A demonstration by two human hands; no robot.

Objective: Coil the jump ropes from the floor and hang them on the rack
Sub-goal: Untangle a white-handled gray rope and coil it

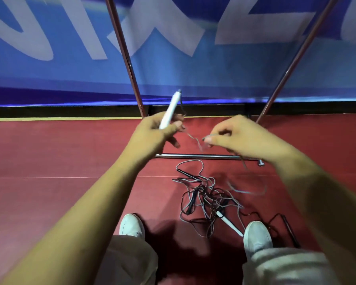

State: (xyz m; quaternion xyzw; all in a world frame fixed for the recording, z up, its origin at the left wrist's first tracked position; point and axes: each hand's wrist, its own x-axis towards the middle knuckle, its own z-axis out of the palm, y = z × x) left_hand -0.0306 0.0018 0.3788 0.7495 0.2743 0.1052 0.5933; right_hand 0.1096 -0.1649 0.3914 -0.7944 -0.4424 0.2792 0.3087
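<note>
My left hand (158, 131) grips a white jump rope handle (172, 109) that points up and away. Its thin grey cord (195, 141) runs across to my right hand (238, 138), which pinches it between thumb and fingers. From there the cord drops, blurred, toward a tangle of grey and black jump ropes (208, 197) on the red floor between my feet. A second white handle (229, 224) lies in that tangle, and a black handle (290, 229) lies at its right. The rack's two uprights (124, 56) rise in front of me.
The rack's metal base bar (203, 156) lies on the floor just beyond the tangle. A blue banner (70, 68) with large white letters covers the wall behind the rack. My white shoes (132, 225) stand on either side of the ropes.
</note>
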